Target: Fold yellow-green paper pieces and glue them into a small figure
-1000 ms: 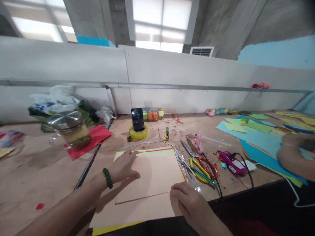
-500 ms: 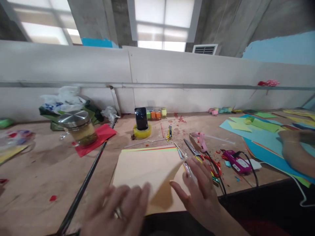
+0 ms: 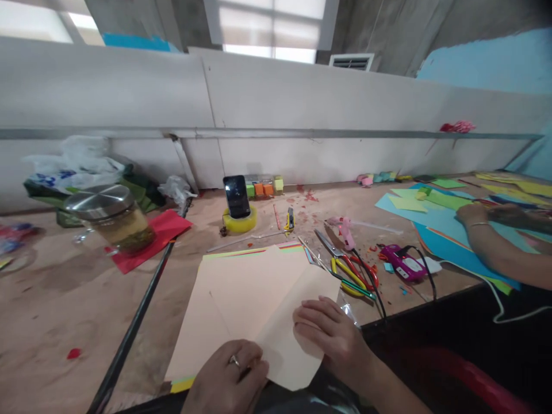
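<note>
A peach sheet of paper (image 3: pixel 297 328) lies with its right side folded over toward the left, on a stack of coloured paper (image 3: pixel 183 384) at the table's front edge. My left hand (image 3: pixel 230 374), with a ring on one finger, pinches the sheet near its front edge. On the right, my right hand (image 3: pixel 338 333) curls its fingers over the folded part, the thumb hidden behind or under the paper. Just beyond my right hand lie red-handled scissors (image 3: pixel 336 250), yellow-handled scissors (image 3: pixel 349 282) and a green pen-like stick (image 3: pixel 357 289).
A pink glue gun (image 3: pixel 345 233), a purple power strip (image 3: pixel 405 264) and its cables lie to the right. A glass tea mug (image 3: pixel 116 221) stands on red paper at left. Behind are a phone (image 3: pixel 237 196) on a tape roll and a cutter (image 3: pixel 290 219). Another person's hands (image 3: pixel 478 224) work at far right.
My left hand has come to the sheet's front edge and closed on it. My right hand has moved down, and the sheet's right side now lies folded over. The view has shifted slightly.
</note>
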`<act>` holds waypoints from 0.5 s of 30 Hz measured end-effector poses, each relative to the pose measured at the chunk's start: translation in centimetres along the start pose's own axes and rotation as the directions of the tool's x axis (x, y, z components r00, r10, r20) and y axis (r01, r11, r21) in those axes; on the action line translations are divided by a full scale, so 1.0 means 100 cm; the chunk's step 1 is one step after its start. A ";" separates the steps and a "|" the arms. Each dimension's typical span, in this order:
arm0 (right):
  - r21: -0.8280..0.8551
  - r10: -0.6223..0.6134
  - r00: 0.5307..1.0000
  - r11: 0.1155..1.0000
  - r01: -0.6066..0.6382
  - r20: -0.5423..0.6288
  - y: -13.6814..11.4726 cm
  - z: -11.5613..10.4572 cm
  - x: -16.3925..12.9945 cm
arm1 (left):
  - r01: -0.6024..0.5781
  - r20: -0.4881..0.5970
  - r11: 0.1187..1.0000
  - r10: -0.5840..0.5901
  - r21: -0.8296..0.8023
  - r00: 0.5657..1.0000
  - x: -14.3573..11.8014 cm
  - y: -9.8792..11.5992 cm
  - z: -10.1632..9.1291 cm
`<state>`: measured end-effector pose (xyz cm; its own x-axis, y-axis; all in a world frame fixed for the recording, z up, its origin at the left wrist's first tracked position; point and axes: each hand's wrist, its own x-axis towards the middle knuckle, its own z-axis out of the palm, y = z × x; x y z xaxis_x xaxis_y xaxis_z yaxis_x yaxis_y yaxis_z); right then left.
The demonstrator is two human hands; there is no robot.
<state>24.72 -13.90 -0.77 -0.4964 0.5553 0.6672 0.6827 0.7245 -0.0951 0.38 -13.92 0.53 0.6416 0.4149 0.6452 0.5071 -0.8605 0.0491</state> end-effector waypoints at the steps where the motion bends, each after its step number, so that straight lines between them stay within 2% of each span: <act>1: -0.008 0.017 0.999 1.000 -0.017 0.037 0.001 -0.002 -0.003 | -0.003 0.020 1.000 0.004 -0.026 1.000 0.000 0.001 -0.001; 4: -0.024 0.024 0.997 0.999 -0.022 0.079 0.003 -0.012 -0.008 | 0.006 0.089 0.997 0.002 -0.082 0.996 0.003 0.006 -0.005; 7: 0.023 0.020 0.997 1.000 -0.022 0.076 0.003 -0.021 -0.009 | 0.045 0.130 0.988 -0.025 -0.150 0.991 0.003 0.005 0.000; 9: 0.070 0.027 0.997 0.997 -0.032 0.073 0.001 -0.023 -0.008 | -0.006 0.017 0.985 0.009 -0.171 1.000 0.001 -0.001 0.009; 11: 0.100 0.021 0.998 0.995 -0.026 0.051 -0.001 -0.020 -0.004 | -0.081 -0.021 0.991 0.079 -0.106 0.997 0.000 -0.009 0.013; 13: 0.085 0.025 1.000 0.996 -0.024 -0.008 -0.002 -0.016 0.002 | -0.159 -0.031 0.987 0.160 0.014 0.987 -0.001 -0.016 0.006; 15: 0.026 0.020 0.993 1.000 -0.017 -0.114 -0.003 -0.012 0.008 | -0.169 0.067 0.978 0.162 0.125 0.984 -0.001 -0.017 -0.011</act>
<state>24.75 -14.18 0.64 -0.4181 0.5194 0.7453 0.6772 0.7250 -0.1253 -1.23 -12.81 1.22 0.7525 0.2889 0.5919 0.4590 -0.8745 -0.1567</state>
